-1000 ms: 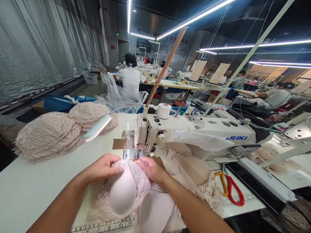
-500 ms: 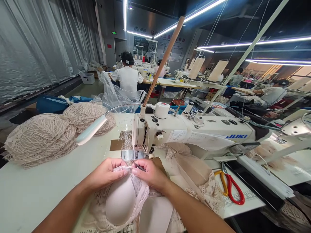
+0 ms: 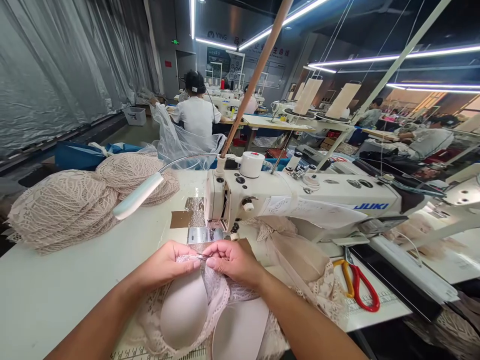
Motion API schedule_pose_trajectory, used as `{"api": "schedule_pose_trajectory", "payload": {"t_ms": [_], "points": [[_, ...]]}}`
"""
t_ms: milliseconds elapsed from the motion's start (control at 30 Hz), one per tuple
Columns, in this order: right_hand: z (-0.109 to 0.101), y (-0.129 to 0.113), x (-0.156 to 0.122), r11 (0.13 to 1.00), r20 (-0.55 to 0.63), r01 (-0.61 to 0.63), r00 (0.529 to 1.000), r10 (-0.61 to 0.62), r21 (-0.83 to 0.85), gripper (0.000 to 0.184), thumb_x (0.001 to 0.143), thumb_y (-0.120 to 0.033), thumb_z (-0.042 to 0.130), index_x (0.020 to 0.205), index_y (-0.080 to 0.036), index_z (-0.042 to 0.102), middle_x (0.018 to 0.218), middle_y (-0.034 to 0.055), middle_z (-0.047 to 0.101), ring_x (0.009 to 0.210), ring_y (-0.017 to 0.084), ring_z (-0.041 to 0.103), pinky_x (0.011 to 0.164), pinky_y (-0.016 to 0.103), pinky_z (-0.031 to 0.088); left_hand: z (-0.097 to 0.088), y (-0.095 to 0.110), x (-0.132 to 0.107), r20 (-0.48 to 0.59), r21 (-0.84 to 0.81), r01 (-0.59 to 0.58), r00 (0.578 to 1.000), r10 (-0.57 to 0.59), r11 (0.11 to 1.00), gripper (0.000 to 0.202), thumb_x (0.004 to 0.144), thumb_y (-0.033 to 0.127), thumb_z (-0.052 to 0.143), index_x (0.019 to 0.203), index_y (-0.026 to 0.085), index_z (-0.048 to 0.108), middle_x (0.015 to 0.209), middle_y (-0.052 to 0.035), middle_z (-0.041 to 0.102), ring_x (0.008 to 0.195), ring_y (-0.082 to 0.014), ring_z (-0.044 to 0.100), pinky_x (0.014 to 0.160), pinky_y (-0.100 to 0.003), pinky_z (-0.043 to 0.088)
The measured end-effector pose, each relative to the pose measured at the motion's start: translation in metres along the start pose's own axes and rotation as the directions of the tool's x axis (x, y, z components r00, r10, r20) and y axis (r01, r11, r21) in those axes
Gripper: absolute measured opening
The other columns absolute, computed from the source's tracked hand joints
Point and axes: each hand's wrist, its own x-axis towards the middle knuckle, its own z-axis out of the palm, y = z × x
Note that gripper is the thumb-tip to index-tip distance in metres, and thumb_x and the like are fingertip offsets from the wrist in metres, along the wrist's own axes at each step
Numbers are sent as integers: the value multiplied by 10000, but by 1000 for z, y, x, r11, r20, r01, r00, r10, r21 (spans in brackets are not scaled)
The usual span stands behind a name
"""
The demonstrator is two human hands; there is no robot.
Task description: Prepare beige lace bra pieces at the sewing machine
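Observation:
My left hand (image 3: pixel 167 267) is closed, its thumb and fingers pinching the lace top edge of a pale pink bra (image 3: pixel 183 310). Against that edge, close to the left fingertips, are the tips of a small pointed metal tool (image 3: pixel 203 256). My right hand (image 3: pixel 234 262) is closed around the tool, and its fingers hide most of it. One moulded cup hangs below my hands, and the other cup (image 3: pixel 240 327) lies to the right with its hollow side showing. Just beyond my fingers is the needle area of a white sewing machine (image 3: pixel 255 192).
Stacked lace cups (image 3: pixel 63 210) fill the left of the table. A white lamp (image 3: pixel 138 196) reaches over from the machine. Beige lace fabric (image 3: pixel 296 250) lies under the machine arm, beside red-and-yellow-handled scissors (image 3: pixel 362 287). Ahead, a person (image 3: pixel 197 112) in a white shirt sits at another table.
The metal tool has turned and now lies nearly level at the bra's edge, with more of it hidden by my right fingers. The camera view has shifted slightly.

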Motion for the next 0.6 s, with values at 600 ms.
{"api": "schedule_pose_trajectory", "payload": {"t_ms": [600], "points": [[4,1,0,995,-95,56,993,-64,-84,166,765,-305,658,825,-152,685,676,-16,568,615,98,475,559,204,368,2,-6,3,-64,9,53,997,-52,999,400,714,477,731,604,129,569,546,37,414,519,-87,323,485,-223,253]]}}
